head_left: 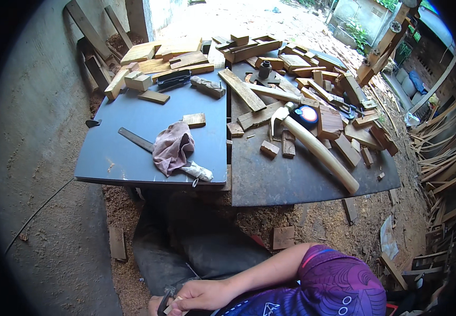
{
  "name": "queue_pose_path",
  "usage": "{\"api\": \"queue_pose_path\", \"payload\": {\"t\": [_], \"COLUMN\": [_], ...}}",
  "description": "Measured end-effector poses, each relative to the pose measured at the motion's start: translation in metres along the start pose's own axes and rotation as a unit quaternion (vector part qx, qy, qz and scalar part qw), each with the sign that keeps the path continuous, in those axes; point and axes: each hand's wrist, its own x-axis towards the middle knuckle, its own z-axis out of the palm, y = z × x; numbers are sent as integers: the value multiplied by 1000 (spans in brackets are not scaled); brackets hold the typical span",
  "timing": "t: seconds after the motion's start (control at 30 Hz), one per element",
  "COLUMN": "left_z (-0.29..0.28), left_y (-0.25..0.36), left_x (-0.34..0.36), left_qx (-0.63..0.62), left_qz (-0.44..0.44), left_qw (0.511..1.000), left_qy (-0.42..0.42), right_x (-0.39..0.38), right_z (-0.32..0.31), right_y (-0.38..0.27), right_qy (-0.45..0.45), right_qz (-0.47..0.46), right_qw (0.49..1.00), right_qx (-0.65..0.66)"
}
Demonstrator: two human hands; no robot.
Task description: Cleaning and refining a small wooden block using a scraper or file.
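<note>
Low in the head view, my right hand point(204, 295) is closed, with its fingers pinching a small pale strip, apparently wood point(174, 305). Against its fingertips is a dark metal tool point(168, 296) whose kind I cannot make out. Only a bit of my left hand point(154, 303) shows beside that tool; the lower edge cuts it off and its fingers are hidden. Both hands are by my dark trousers point(207, 237), below the front of the worktable. A claw hammer point(317, 145) with a pale wooden handle lies on the table's right half.
The worktable has a blue-grey left panel point(117, 158) and a worn dark right panel point(270, 184). A mauve cloth point(173, 147) covers part of a long dark blade point(134, 139). Several wood offcuts point(330, 121) crowd the far right. A rough wall point(38, 158) stands left; sawdust covers the floor.
</note>
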Motion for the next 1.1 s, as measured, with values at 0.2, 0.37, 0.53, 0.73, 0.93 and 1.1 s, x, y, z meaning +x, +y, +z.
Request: {"api": "queue_pose_path", "payload": {"t": [0.2, 0.37, 0.53, 0.73, 0.93, 1.1], "left_z": [-5, -14, -15, -10, -6, -7], "left_y": [11, -53, -96, -44, -17, -20], "left_x": [0, -10, -10, 13, 35, 24], "left_qx": [-33, -236, -469, -273, -162, -114], "left_qz": [3, -59, -77, 33, 3, -2], "left_qw": [999, 967, 878, 956, 981, 987], "left_qy": [25, 79, 63, 103, 109, 115], "right_x": [13, 16, 18, 21, 9, 11], "right_z": [5, 1, 5, -5, -42, -64], "right_y": [2, -10, -7, -32, -58, -69], "right_qy": [-1, 0, -15, 60, 74, 11], "right_qz": [-44, 63, 21, 95, 150, 139], "right_qw": [996, 975, 937, 951, 982, 978], "right_qx": [79, 212, 348, 290, 83, -153]}}
